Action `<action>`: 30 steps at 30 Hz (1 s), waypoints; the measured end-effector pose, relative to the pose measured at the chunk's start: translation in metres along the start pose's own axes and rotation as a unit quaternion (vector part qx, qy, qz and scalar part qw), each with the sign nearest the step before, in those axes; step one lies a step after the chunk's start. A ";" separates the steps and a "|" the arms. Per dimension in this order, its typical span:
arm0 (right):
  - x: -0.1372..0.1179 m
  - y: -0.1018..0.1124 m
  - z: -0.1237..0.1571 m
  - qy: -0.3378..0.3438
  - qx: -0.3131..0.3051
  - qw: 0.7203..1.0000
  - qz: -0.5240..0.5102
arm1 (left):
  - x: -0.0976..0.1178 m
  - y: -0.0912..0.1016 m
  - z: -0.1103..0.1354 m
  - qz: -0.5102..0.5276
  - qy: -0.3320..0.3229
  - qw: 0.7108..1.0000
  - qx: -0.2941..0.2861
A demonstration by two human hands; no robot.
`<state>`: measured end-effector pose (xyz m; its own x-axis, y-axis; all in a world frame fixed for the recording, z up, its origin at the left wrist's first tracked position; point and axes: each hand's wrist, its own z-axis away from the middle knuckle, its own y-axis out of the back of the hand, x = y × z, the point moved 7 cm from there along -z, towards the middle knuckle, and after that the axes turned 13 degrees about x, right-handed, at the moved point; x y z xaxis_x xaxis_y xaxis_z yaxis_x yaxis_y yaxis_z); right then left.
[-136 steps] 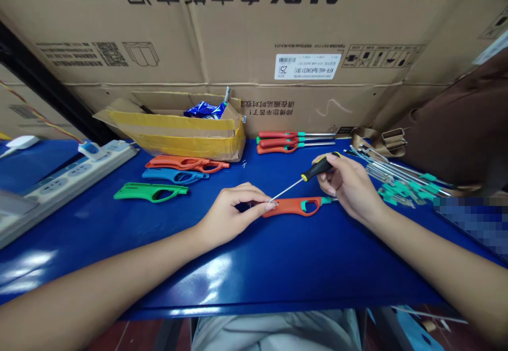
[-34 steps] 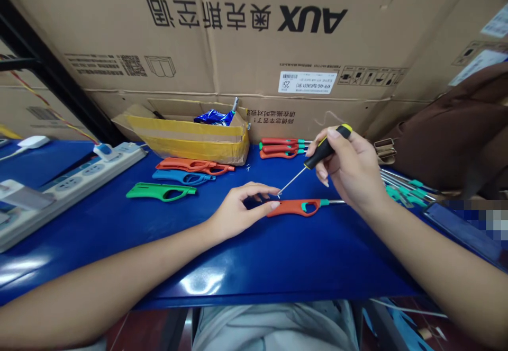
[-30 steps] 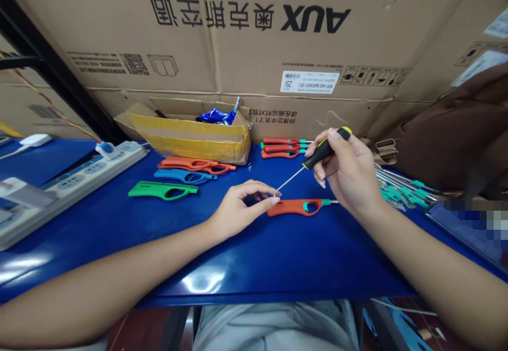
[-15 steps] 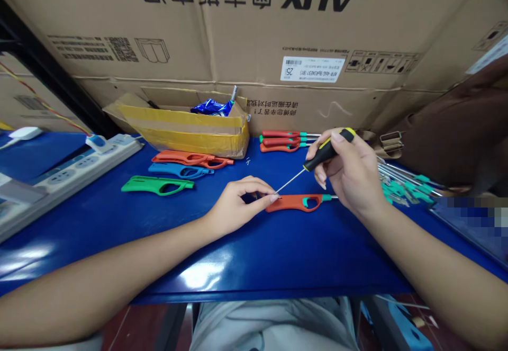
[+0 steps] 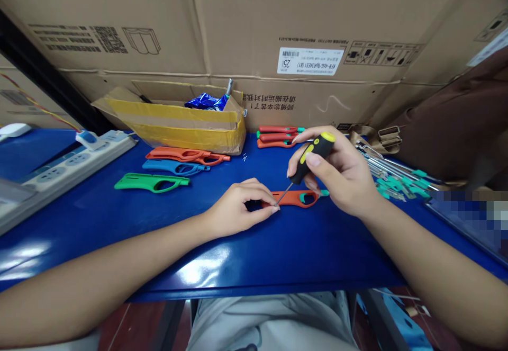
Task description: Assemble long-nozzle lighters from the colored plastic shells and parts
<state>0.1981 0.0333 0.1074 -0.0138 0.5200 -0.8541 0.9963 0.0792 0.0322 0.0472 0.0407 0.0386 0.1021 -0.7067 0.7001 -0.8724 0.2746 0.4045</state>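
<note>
An orange long-necked gas lighter (image 5: 291, 198) lies flat on the blue table in front of me, its trigger loop and green collar to the right. My left hand (image 5: 230, 205) pinches the lighter's left end between thumb and fingers. In my right hand (image 5: 345, 176) is a black-and-yellow screwdriver (image 5: 313, 155), gripped by its handle and tilted. Its shaft slants down to the left, the tip at my left fingertips. Whether a screw sits under the tip cannot be made out. My right hand covers the lighter's metal tube.
Green (image 5: 138, 181), blue (image 5: 162, 167) and orange-red casings (image 5: 170, 154) lie at left. Behind are red lighters (image 5: 273, 136) and a taped cardboard box (image 5: 190, 134). Metal rods with green parts (image 5: 397, 181) lie at right, a power strip (image 5: 51, 173) at far left.
My right hand has moved slightly left and the screwdriver stands steeper, its handle turned. The left hand keeps its pinch. The whole view has shifted a little.
</note>
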 end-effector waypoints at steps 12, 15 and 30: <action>0.012 0.010 -0.004 0.025 0.088 0.996 -0.006 | -0.002 0.005 0.002 -0.151 -0.018 0.987 -0.042; 0.016 0.011 -0.003 0.007 0.112 0.994 -0.016 | -0.007 0.004 0.004 -0.150 -0.009 0.988 -0.046; 0.014 0.003 0.015 0.074 0.096 0.992 0.031 | 0.002 -0.001 0.006 -0.109 -0.038 0.991 -0.068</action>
<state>0.2020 0.0274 0.0878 0.0502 0.6389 -0.7677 0.9931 -0.1137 -0.0297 0.0451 0.0349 0.0363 0.2394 -0.8045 0.5435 -0.7611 0.1921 0.6195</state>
